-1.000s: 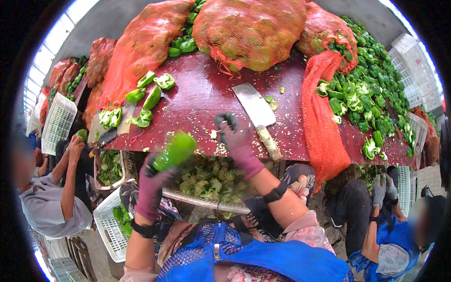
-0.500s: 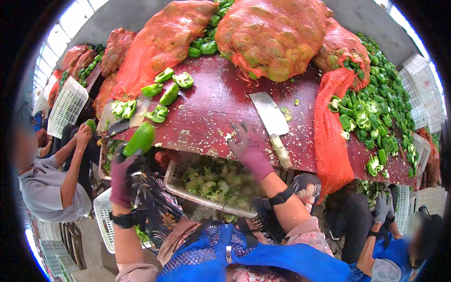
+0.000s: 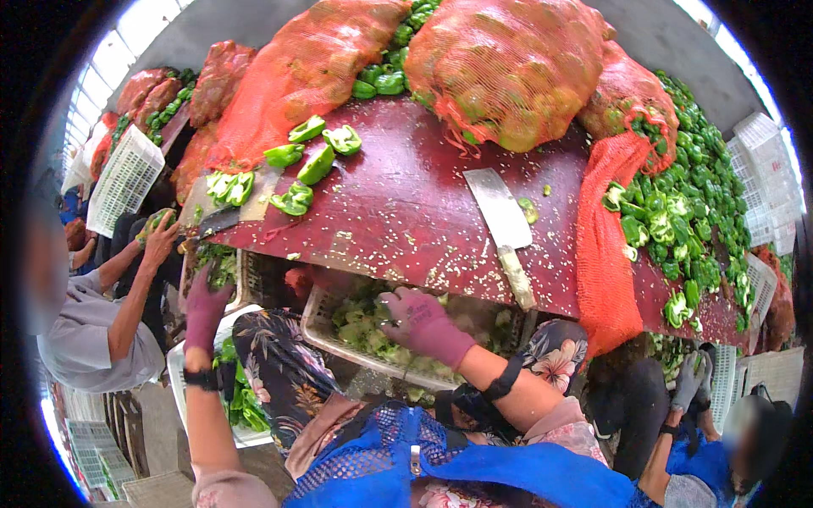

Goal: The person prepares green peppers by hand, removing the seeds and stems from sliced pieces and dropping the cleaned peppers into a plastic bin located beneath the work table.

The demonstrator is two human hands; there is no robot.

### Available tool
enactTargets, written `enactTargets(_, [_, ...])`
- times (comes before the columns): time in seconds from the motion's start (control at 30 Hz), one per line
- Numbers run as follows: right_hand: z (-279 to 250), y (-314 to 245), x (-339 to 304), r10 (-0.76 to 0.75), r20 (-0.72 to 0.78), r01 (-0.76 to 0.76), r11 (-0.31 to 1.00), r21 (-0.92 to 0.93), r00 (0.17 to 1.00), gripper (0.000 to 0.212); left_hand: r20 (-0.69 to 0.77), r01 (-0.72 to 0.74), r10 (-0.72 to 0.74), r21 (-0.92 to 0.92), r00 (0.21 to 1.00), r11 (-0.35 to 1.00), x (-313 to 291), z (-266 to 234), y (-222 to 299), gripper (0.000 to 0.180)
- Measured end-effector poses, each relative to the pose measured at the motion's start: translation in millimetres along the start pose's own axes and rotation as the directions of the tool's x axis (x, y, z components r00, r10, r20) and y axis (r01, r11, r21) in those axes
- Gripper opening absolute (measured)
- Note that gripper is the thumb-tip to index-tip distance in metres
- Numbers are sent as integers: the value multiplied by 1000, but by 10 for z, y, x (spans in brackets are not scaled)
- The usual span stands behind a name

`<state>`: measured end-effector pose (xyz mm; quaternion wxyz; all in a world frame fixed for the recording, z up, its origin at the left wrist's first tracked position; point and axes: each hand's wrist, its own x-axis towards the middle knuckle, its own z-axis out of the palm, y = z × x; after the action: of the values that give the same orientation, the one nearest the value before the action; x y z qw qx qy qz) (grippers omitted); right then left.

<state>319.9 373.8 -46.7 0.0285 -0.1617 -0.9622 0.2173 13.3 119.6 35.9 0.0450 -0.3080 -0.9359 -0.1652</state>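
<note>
My left hand (image 3: 206,311), in a purple glove, is raised at the table's left front corner with its fingers apart and no pepper in it. Just below it, a white basket (image 3: 176,372) holds cut green peppers (image 3: 244,402). My right hand (image 3: 421,323), gloved alike, hovers over a white crate (image 3: 339,343) of pale green pepper scraps (image 3: 360,326). Its fingers are slightly bent and apart, and I see nothing held in them. A cleaver (image 3: 500,207) lies on the red table (image 3: 389,195), its handle toward me. Several pepper halves (image 3: 315,165) lie at the table's left.
Orange mesh sacks (image 3: 508,76) of peppers stand along the back. An empty-looking mesh sack (image 3: 605,262) drapes over the front edge. Green peppers (image 3: 703,186) heap at the right. A person (image 3: 102,330) sits at left, another (image 3: 686,449) at right. Another knife (image 3: 216,222) lies at left.
The green pepper piece that was in my left hand is gone from it, and that hand is lower. My right hand has moved off the tabletop, down over the scrap crate.
</note>
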Motion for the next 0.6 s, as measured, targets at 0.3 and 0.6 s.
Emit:
enactTargets(0.3, [-159,147,152,15,-199,11,992,129,980,51,127,-38,72,-253,989,967,1281,1129,1096,69])
enactTargets(0.6, [-177,262,172,-7,-246,39,991,126,969,48,219,-216,228,-76,949,973,1125,1356,1308,37])
